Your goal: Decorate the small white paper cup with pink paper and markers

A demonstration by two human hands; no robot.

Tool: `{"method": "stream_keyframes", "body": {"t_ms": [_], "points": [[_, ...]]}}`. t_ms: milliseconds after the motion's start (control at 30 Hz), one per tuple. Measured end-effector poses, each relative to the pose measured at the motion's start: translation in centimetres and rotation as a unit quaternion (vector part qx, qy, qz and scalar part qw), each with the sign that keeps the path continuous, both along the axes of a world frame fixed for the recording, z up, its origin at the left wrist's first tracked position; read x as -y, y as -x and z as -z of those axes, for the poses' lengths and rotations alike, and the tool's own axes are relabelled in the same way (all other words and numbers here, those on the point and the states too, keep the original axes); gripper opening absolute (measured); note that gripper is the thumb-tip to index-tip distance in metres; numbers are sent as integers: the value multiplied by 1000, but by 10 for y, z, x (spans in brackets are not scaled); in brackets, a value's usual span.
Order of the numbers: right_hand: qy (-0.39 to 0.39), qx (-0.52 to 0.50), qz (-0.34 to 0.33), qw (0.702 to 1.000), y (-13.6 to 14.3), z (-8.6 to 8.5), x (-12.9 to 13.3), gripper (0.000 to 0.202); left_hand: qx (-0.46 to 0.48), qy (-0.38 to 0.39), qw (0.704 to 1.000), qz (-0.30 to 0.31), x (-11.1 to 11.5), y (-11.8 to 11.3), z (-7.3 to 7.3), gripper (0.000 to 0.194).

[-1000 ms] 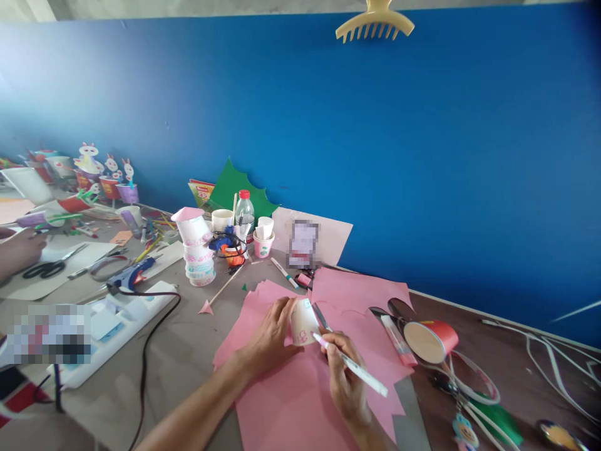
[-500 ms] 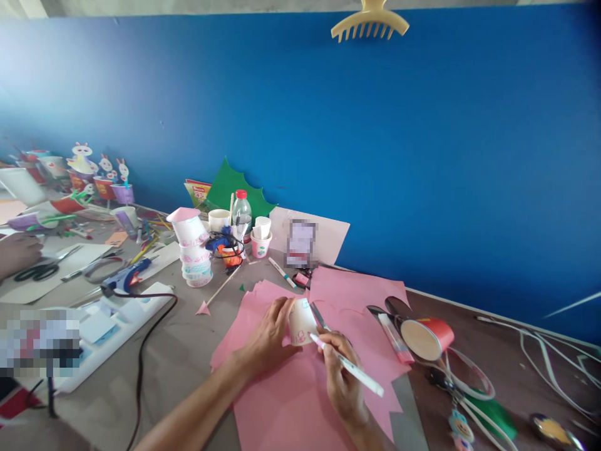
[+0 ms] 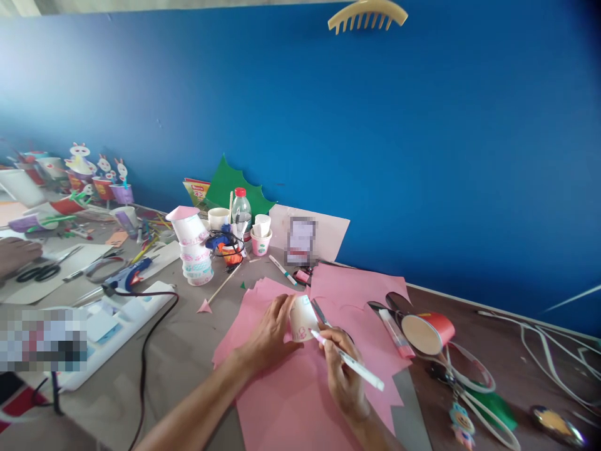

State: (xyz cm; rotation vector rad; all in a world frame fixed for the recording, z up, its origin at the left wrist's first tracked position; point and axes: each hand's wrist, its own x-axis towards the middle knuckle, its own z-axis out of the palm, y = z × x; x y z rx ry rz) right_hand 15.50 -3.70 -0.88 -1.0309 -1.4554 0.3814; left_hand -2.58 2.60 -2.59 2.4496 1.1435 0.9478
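Observation:
My left hand [image 3: 272, 329] is closed around the far-left side of a white paper cup [image 3: 303, 316], which carries pink and a little blue drawing. In my right hand [image 3: 344, 369] is a white marker [image 3: 359, 369], pinched with its pink tip at the cup's lower right side. Both hands are over pink paper sheets [image 3: 282, 401]. Partly hidden behind my right hand and the cup lies a pair of scissors [image 3: 321, 312]. To the left stands a stack of decorated paper cups [image 3: 193, 250] topped by a pink cone.
A red paper cup [image 3: 429, 332] lies on its side at the right, near a glue stick [image 3: 395, 335]. A glue gun [image 3: 124, 277] and a black cable [image 3: 143, 357] are at the left. Behind stands a bottle [image 3: 241, 210]. Another person's hand [image 3: 19, 254] rests at the far left.
The marker tip has shifted slightly along the cup's lower edge. My left hand keeps its hold on the cup, and the view has moved a little.

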Motion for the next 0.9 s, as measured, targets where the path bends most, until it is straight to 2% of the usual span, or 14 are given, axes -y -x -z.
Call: {"method": "stream_keyframes", "body": {"t_ms": [433, 600, 700, 800, 900], "points": [[25, -16, -4, 1000, 0, 4, 0, 24, -7, 9, 1000, 2, 5, -2, -10, 105], [20, -16, -14, 1000, 0, 5, 1, 22, 3, 9, 1000, 5, 3, -2, -7, 106], [39, -20, 10, 999, -2, 8, 3, 23, 8, 17, 1000, 5, 2, -2, -4, 106], [57, -48, 43, 996, -4, 12, 1, 30, 16, 26, 1000, -7, 1, -1, 0, 107], [54, -100, 34, 993, -5, 16, -4, 35, 19, 29, 999, -16, 0, 0, 4, 109]]}}
